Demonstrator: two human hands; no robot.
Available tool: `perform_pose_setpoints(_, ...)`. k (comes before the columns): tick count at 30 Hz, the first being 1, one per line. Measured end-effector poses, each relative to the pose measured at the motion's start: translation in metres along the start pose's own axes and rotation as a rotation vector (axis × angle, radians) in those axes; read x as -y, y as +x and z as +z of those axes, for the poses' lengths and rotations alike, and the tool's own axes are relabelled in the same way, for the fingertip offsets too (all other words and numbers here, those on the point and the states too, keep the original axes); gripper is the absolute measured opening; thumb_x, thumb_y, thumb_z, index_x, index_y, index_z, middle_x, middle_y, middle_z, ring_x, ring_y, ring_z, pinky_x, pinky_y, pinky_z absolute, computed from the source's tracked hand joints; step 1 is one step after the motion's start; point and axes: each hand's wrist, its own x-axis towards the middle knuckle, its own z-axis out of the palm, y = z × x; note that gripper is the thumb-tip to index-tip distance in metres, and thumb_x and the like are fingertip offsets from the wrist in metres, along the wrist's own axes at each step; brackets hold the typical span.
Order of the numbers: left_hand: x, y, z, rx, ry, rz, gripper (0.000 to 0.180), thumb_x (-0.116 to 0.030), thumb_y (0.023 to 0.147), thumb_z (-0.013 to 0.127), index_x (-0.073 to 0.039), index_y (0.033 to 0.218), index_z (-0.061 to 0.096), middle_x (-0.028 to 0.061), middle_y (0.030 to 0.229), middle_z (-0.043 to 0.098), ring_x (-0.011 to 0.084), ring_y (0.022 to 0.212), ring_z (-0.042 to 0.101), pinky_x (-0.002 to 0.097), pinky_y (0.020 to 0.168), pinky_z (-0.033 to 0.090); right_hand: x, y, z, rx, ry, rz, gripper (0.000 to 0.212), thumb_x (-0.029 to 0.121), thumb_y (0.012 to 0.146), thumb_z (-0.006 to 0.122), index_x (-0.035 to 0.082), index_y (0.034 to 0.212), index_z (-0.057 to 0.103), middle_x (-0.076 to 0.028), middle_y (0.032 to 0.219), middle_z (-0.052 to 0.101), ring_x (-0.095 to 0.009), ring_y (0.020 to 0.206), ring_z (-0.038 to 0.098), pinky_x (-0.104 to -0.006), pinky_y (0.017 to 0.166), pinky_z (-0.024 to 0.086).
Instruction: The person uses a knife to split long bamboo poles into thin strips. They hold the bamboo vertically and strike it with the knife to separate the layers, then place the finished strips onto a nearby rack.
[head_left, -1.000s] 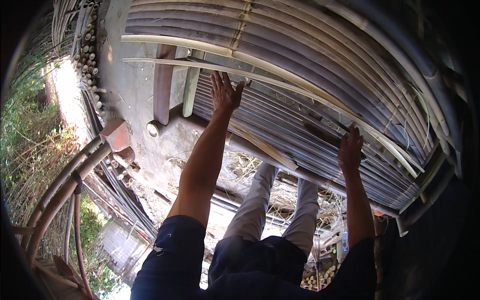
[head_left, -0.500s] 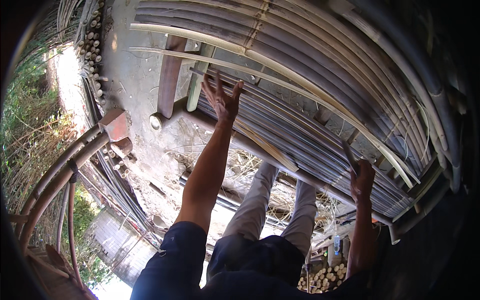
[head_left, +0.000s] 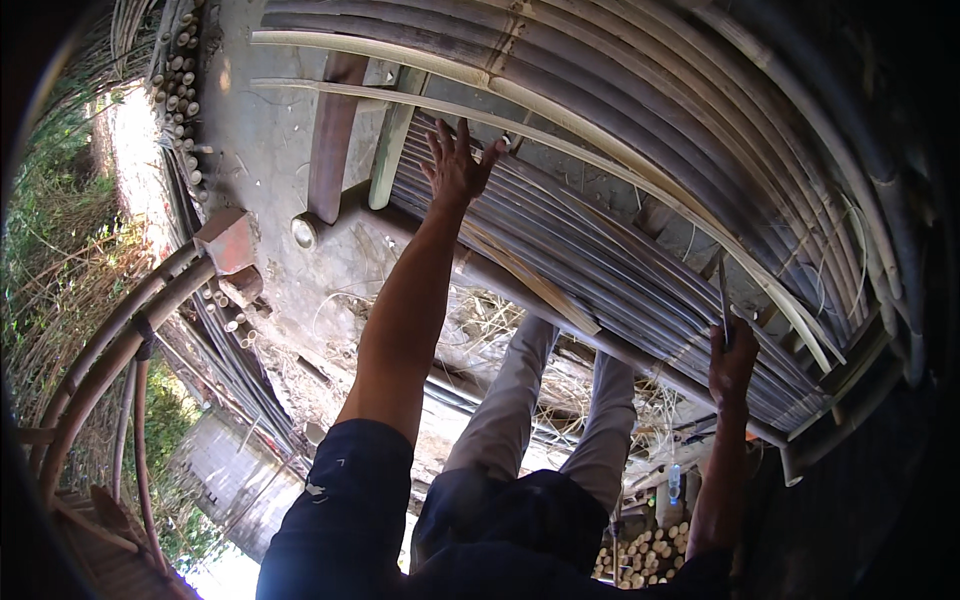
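The left hand (head_left: 456,165), fingers spread, is being pressed flat on the bamboo strips (head_left: 640,270) at upper centre; the right hand (head_left: 732,362) is clamped around a blade (head_left: 723,292) at right. Strips are best steadied during cutting.

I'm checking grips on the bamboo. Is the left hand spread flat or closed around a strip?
Spread flat: the left hand has its fingers fanned apart and rests open on the bamboo strips, with no strip wrapped in it.

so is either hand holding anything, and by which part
The right hand grips a thin dark blade-like tool by its lower end. The left hand holds nothing; its spread fingers rest on the bamboo strips.
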Motion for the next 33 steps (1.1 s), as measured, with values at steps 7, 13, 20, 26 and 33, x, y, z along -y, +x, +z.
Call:
perform_pose_setpoints(7, -0.002, -0.041, 0.037, -0.286, 0.197, 0.278, 0.074, -0.058, 0.096, 0.049, -0.015, 0.154, 0.031, 0.0177, 0.161, 0.021, 0.0345, 0.152, 0.012, 0.0589, 0.120, 0.015, 0.004, -0.031, -0.017, -0.122, 0.014, 0.069, 0.034, 0.019, 0.093, 0.066, -0.001, 0.119, 0.056, -0.012, 0.109, 0.055, -0.027, 0.092, 0.055, -0.0394, 0.090, 0.044)
perform_pose_setpoints(13, -0.086, -0.092, 0.087, 0.104, 0.189, 0.814, 0.060, -0.054, 0.099, 0.046, -0.017, 0.147, 0.043, 0.0090, 0.154, 0.038, 0.0284, 0.147, 0.028, 0.0675, 0.117, 0.014, -0.037, -0.139, 0.018, 0.194, 0.193, 0.407, 0.030, 0.023, 0.097, 0.058, -0.001, 0.115, 0.059, -0.022, 0.114, 0.063, -0.038, 0.107, 0.061, -0.0460, 0.093, 0.046)
perform_pose_setpoints(20, -0.105, -0.073, 0.119, 0.216, 0.203, 0.638, 0.049, -0.060, 0.095, 0.048, -0.023, 0.122, 0.066, 0.0042, 0.135, 0.058, 0.0273, 0.136, 0.044, 0.0735, 0.114, 0.007, -0.043, -0.263, 0.062, 0.326, 0.296, 0.578, 0.036, 0.032, 0.090, 0.072, -0.001, 0.104, 0.063, -0.017, 0.084, 0.070, -0.031, 0.081, 0.069, -0.0408, 0.073, 0.053)
perform_pose_setpoints(26, -0.121, -0.054, 0.106, 0.314, 0.304, 0.524, 0.046, -0.068, 0.082, 0.063, -0.026, 0.100, 0.073, 0.0043, 0.109, 0.071, 0.0293, 0.119, 0.057, 0.0674, 0.113, 0.013, -0.104, -0.308, 0.046, 0.238, 0.337, 0.879, 0.104, 0.011, 0.067, 0.074, 0.012, 0.154, 0.018, -0.024, 0.097, 0.065, -0.041, 0.087, 0.066, -0.0479, 0.076, 0.053)
perform_pose_setpoints(33, -0.095, -0.037, 0.118, 0.289, 0.478, 0.572, 0.059, -0.068, 0.089, 0.051, -0.019, 0.117, 0.066, 0.0092, 0.125, 0.062, 0.0340, 0.125, 0.051, 0.0676, 0.113, 0.019, -0.255, -0.260, -0.030, -0.159, 0.130, 0.906, 0.072, 0.017, 0.079, 0.068, 0.014, 0.145, 0.041, -0.024, 0.106, 0.067, -0.041, 0.100, 0.066, -0.0479, 0.087, 0.052)
